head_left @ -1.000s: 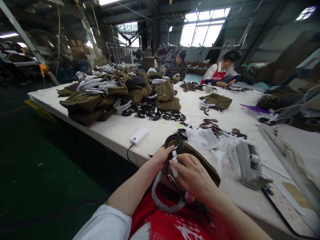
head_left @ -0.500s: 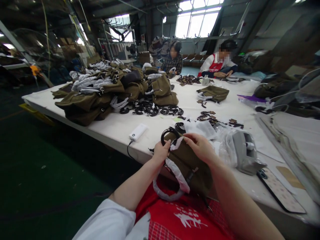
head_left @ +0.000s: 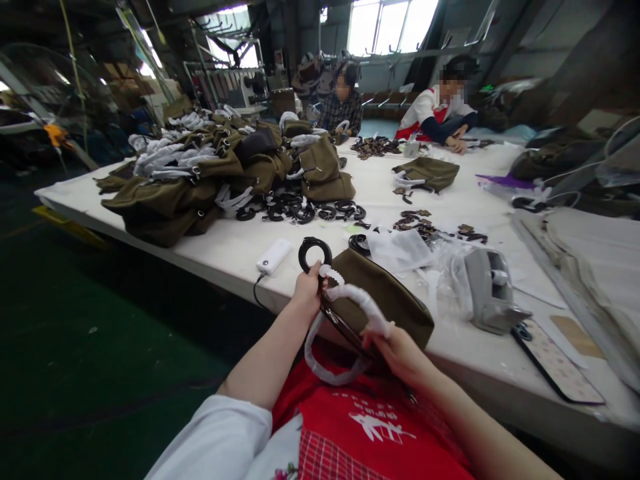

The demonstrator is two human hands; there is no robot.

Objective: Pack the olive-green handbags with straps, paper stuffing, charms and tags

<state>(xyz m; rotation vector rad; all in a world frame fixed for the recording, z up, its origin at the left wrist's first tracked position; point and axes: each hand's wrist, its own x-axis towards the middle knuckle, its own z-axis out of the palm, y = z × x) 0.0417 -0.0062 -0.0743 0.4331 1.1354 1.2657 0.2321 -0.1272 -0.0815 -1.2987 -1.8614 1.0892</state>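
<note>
Fingers of the left hand (head_left: 307,295) pinch the black coil (head_left: 301,256) at the olive bag's near left end; those of the right hand (head_left: 400,355) close on its white-wrapped handle (head_left: 369,304). The olive bag (head_left: 387,297) leans at the tabletop (head_left: 225,265) edge, seemingly being steadied and its handle positioned. Handling both parts calls for a firm left pinch and gentle right guidance.

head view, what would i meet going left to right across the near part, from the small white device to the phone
Small white device → coiled black strap → held olive bag → gray plastic stand → phone.
</note>
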